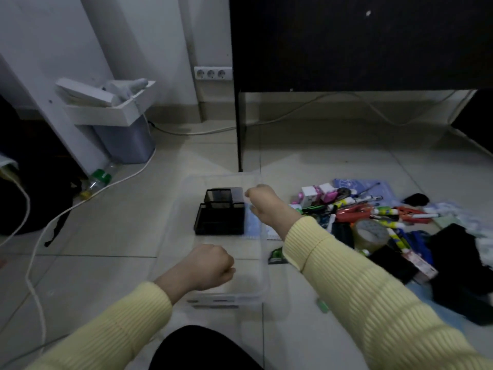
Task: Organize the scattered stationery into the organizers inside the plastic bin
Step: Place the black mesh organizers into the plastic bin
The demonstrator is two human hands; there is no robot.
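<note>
Head view showed a clear plastic bin (262, 284) standing on the tiled floor (106, 249), with black mesh organizers (220, 222) set against its far end, a tall cup section behind a low tray section. A pale blue pad (252, 225) lay just beside the organizers, toward the bin's right wall. The left hand (210, 265) hung over the near half of the bin, its fingers curled into a fist with its back to the camera and nothing showing in it. The right hand (264, 206) was at the bin's far right edge, close to the cup section, fingers bent downward; blur made it impossible to tell whether it pinched anything. The scattered stationery (373, 217) lay heaped on the floor off the bin's right side: markers, red scissors (352, 211) and a roll of brown tape (369, 233) among it. Both arms wore yellow ribbed sleeves (346, 276).
</note>
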